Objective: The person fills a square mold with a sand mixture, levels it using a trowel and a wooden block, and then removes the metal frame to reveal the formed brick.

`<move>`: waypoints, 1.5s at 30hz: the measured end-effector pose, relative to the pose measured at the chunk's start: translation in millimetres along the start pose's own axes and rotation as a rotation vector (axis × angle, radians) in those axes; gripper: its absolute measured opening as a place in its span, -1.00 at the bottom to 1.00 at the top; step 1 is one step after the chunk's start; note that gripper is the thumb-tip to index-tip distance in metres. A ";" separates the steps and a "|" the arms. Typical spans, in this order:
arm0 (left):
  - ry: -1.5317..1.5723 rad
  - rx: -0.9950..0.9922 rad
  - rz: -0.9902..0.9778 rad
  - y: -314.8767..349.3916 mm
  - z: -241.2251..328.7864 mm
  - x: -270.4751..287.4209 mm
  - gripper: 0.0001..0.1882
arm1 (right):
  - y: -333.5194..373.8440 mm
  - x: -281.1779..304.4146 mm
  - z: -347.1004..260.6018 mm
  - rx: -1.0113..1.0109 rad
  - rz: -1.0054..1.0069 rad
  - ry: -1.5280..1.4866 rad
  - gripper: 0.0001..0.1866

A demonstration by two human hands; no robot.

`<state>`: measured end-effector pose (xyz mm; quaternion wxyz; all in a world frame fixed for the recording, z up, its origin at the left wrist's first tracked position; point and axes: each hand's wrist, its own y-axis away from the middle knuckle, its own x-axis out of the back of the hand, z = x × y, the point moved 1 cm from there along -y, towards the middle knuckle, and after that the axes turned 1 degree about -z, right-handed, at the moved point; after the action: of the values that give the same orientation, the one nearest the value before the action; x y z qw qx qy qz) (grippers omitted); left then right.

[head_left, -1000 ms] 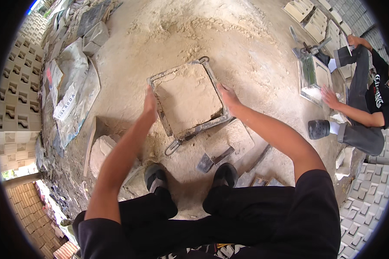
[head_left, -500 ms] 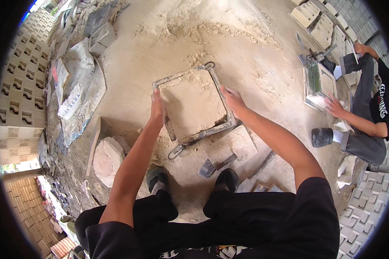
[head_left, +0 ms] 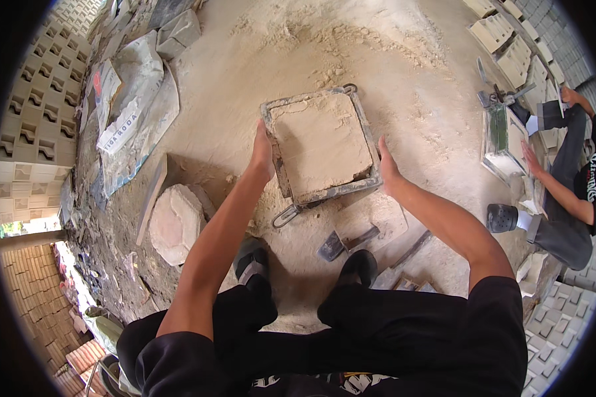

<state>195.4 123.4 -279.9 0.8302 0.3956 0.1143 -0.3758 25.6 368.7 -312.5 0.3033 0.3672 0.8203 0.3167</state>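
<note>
A square mould [head_left: 279, 159] with a dark, dust-caked frame lies on the ground in front of my feet, filled with pale, powdery material. Metal loops stick out at its far right and near left corners. Along its left side, my left hand [head_left: 263, 149] stands on edge with straight fingers, against or very close to the frame. On the opposite side my right hand [head_left: 389, 169] has its fingers stretched out beside the frame; whether it touches cannot be made out. Nearer to me, a trowel [head_left: 361, 240] with a dark handle lies by my right foot.
A pale, rounded slab [head_left: 175, 225] leans at the left. Beyond it lies a crumpled sack [head_left: 139, 79]. Loose powder [head_left: 364, 49] is heaped at the far side. On the right, a co-worker's hand [head_left: 530, 157] is at another mould [head_left: 500, 142], near stacked blocks [head_left: 493, 33].
My right hand has loosened from the frame's edge and slid a little nearer to me, fingers straightened. My left hand stays at the left side. The whole view has shifted slightly.
</note>
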 end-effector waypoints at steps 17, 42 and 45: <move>-0.624 0.174 0.086 -26.6 57.6 19.8 -0.48 | -28.3 10.6 2.3 0.306 0.205 0.411 -0.04; -0.432 -0.213 0.410 -67.7 36.7 41.6 -0.70 | 7.0 -6.3 11.4 0.468 0.479 0.767 -0.38; -0.526 -0.202 0.384 -72.0 46.9 43.5 -0.65 | 11.6 5.0 -1.5 0.401 0.485 0.661 -0.49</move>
<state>169.0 36.2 -311.3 0.9219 0.2152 -0.1435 -0.2885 26.5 378.4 -304.3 -0.1351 0.4793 0.8085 0.3136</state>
